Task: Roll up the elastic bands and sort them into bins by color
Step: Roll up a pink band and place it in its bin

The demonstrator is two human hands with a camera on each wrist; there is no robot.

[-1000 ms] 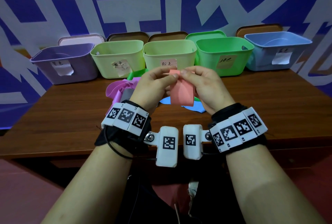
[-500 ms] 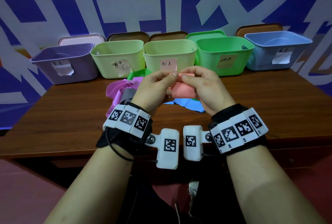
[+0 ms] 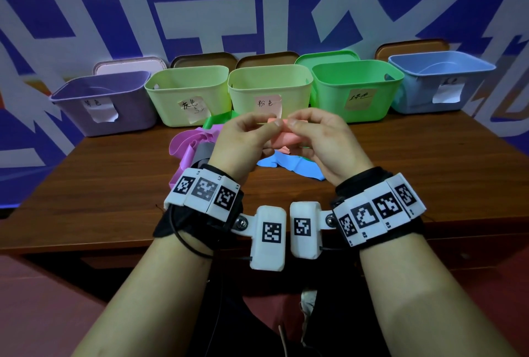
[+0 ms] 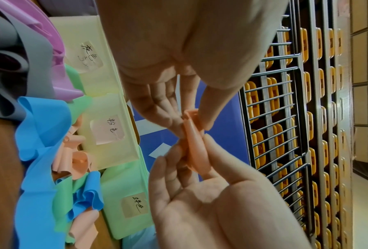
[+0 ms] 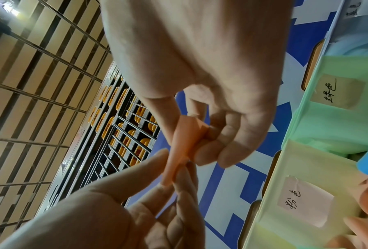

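Held above the wooden table (image 3: 114, 190) before the pink-labelled bin (image 3: 270, 90), the left hand (image 3: 243, 145) and right hand (image 3: 326, 147) pinch the half-rolled pink elastic band (image 3: 282, 139), which likely needs even tension to coil tight

Dim, even indoor light — wide-angle bending at edges, wrist views soft.

Handwritten paper labels stand on the bin fronts: 灰色 on the left yellow-green bin (image 3: 186, 93), 粉色 on the middle bin (image 3: 269, 90), 绿色 on the green bin (image 3: 355, 87). The purple bin (image 3: 100, 102) and blue bin (image 3: 438, 82) labels are unreadable.
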